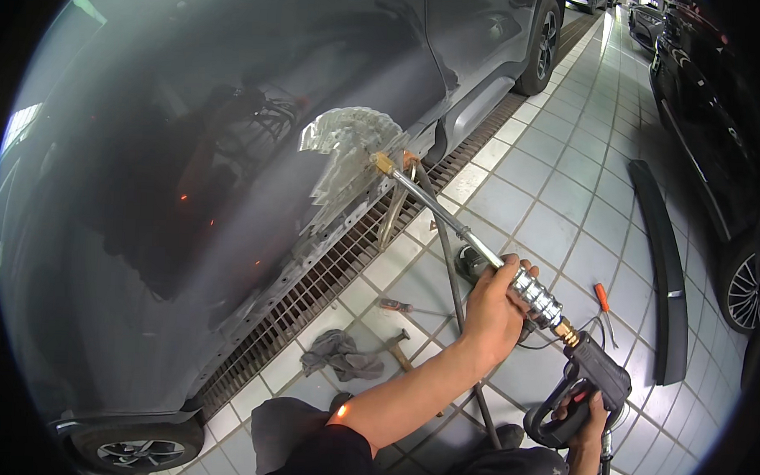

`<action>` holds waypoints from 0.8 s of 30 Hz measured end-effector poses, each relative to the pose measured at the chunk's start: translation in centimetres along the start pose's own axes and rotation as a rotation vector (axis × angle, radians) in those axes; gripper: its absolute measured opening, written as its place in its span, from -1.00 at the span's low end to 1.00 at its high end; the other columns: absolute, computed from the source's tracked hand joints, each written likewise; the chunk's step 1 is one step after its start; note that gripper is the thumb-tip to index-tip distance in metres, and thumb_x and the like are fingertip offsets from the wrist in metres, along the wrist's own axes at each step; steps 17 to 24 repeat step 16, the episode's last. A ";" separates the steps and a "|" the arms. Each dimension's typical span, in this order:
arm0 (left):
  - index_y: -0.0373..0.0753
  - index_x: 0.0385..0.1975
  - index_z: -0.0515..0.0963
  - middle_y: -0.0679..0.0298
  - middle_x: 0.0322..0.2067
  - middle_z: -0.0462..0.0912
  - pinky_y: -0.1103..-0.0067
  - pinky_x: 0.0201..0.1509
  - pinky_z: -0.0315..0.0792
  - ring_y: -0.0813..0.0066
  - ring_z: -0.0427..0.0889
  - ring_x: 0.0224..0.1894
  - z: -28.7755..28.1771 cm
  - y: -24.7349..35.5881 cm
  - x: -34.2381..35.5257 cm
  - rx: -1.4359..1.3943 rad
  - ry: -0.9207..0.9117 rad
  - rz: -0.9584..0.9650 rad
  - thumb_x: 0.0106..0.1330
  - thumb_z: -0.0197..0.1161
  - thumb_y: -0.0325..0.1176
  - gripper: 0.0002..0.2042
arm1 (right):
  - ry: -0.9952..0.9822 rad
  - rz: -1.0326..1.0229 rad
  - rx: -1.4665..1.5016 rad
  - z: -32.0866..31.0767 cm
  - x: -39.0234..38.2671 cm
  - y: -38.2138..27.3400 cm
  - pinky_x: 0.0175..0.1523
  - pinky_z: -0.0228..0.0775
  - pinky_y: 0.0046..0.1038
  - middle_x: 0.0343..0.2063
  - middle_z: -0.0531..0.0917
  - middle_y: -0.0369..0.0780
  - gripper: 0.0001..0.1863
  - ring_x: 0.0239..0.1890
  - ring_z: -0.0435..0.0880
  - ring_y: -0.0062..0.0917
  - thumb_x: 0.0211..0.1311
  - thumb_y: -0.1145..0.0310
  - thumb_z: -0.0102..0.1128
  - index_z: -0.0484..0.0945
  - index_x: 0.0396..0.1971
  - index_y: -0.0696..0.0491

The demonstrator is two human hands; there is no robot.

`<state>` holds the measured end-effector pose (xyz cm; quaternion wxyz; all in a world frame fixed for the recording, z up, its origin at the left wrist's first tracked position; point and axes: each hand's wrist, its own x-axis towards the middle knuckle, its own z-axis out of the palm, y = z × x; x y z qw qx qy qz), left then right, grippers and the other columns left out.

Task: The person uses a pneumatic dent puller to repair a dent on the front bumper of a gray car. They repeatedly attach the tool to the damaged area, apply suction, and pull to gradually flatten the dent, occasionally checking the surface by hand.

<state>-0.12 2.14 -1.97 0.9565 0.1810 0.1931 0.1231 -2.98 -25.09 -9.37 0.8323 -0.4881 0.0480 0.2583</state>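
A slide-hammer dent puller [480, 248] slants from my lap up to the grey car [236, 48]. Its brass tip [383, 163] meets the edge of a ground, bare-metal patch [346, 134] low on the car's side; whether it is fixed there I cannot tell. My left hand [493, 313] is wrapped round the puller at the chrome sliding weight [535, 297]. On the black pistol grip [597, 375], my right hand [589, 421] is closed, a finger near the red trigger. Orange glowing specks [183, 197] show against the panel, and another glow on my left forearm.
A long bar [457, 299] leans between me and the sill. On the tiles lie a grey rag [342, 356], a hammer [401, 351], an orange-handled screwdriver [602, 297] and a long black trim strip [659, 272]. A floor grate [311, 292] runs beneath the car; a black car [711, 107] stands right.
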 end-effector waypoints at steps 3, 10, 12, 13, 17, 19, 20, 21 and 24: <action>-0.10 -0.22 0.42 0.38 -0.24 0.49 0.42 -0.18 0.41 0.47 0.49 -0.04 -0.4 -0.1 0.5 -0.031 -0.058 -0.030 0.37 0.12 -0.19 -0.84 | -0.021 -0.199 -0.174 -0.7 -0.3 1.1 -0.44 0.47 -0.38 -0.51 0.59 -0.12 -0.41 -0.55 0.58 -0.38 -0.02 -0.10 0.38 0.47 -0.31 0.17; -0.11 -0.25 0.42 0.31 -0.28 0.50 0.24 -0.03 0.49 0.38 0.50 -0.13 0.2 0.9 0.8 -0.039 -0.183 -0.053 0.36 0.11 -0.16 -0.82 | -0.059 -0.274 -0.315 0.2 -0.6 -0.1 -0.31 0.47 -0.43 -0.44 0.60 -0.15 -0.34 -0.46 0.59 -0.45 -0.02 -0.05 0.41 0.48 -0.12 0.22; -0.11 -0.24 0.42 0.30 -0.28 0.50 0.24 -0.01 0.49 0.36 0.50 -0.13 0.3 1.4 0.8 -0.030 -0.192 -0.062 0.36 0.10 -0.16 -0.82 | -0.069 -0.276 -0.339 0.7 -0.4 -0.6 -0.29 0.47 -0.43 -0.44 0.60 -0.15 -0.29 -0.45 0.59 -0.46 -0.01 -0.05 0.41 0.45 -0.04 0.22; -0.11 -0.24 0.42 0.30 -0.28 0.50 0.23 0.01 0.48 0.36 0.50 -0.13 0.4 1.5 0.9 -0.031 -0.195 -0.061 0.36 0.10 -0.16 -0.82 | -0.074 -0.277 -0.352 0.9 -0.3 -0.8 -0.28 0.47 -0.43 -0.44 0.60 -0.15 -0.27 -0.45 0.59 -0.46 -0.01 -0.06 0.40 0.44 0.00 0.22; -0.11 -0.23 0.41 0.30 -0.27 0.50 0.22 0.04 0.47 0.36 0.50 -0.13 0.3 1.5 1.0 -0.037 -0.197 -0.058 0.36 0.10 -0.16 -0.82 | -0.089 -0.272 -0.399 -0.1 -0.1 -0.8 -0.27 0.48 -0.40 -0.42 0.61 -0.16 -0.23 -0.43 0.60 -0.44 0.01 -0.08 0.38 0.40 0.06 0.20; -0.11 -0.23 0.41 0.30 -0.27 0.50 0.22 0.04 0.47 0.36 0.50 -0.13 0.3 1.5 1.0 -0.037 -0.197 -0.058 0.36 0.10 -0.16 -0.82 | -0.089 -0.272 -0.399 -0.1 -0.1 -0.8 -0.27 0.48 -0.40 -0.42 0.61 -0.16 -0.23 -0.43 0.60 -0.44 0.01 -0.08 0.38 0.40 0.06 0.20; -0.11 -0.23 0.41 0.30 -0.27 0.50 0.22 0.04 0.47 0.36 0.50 -0.13 0.3 1.5 1.0 -0.037 -0.197 -0.058 0.36 0.10 -0.16 -0.82 | -0.089 -0.272 -0.399 -0.1 -0.1 -0.8 -0.27 0.48 -0.40 -0.42 0.61 -0.16 -0.23 -0.43 0.60 -0.44 0.01 -0.08 0.38 0.40 0.06 0.20; -0.11 -0.23 0.41 0.30 -0.27 0.50 0.22 0.04 0.47 0.36 0.50 -0.13 0.3 1.5 1.0 -0.037 -0.197 -0.058 0.36 0.10 -0.16 -0.82 | -0.089 -0.272 -0.399 -0.1 -0.1 -0.8 -0.27 0.48 -0.40 -0.42 0.61 -0.16 -0.23 -0.43 0.60 -0.44 0.01 -0.08 0.38 0.40 0.06 0.20; -0.11 -0.23 0.41 0.30 -0.27 0.50 0.22 0.04 0.47 0.36 0.50 -0.13 0.3 1.5 1.0 -0.037 -0.197 -0.058 0.36 0.10 -0.16 -0.82 | -0.089 -0.272 -0.399 -0.1 -0.1 -0.8 -0.27 0.48 -0.40 -0.42 0.61 -0.16 -0.23 -0.43 0.60 -0.44 0.01 -0.08 0.38 0.40 0.06 0.20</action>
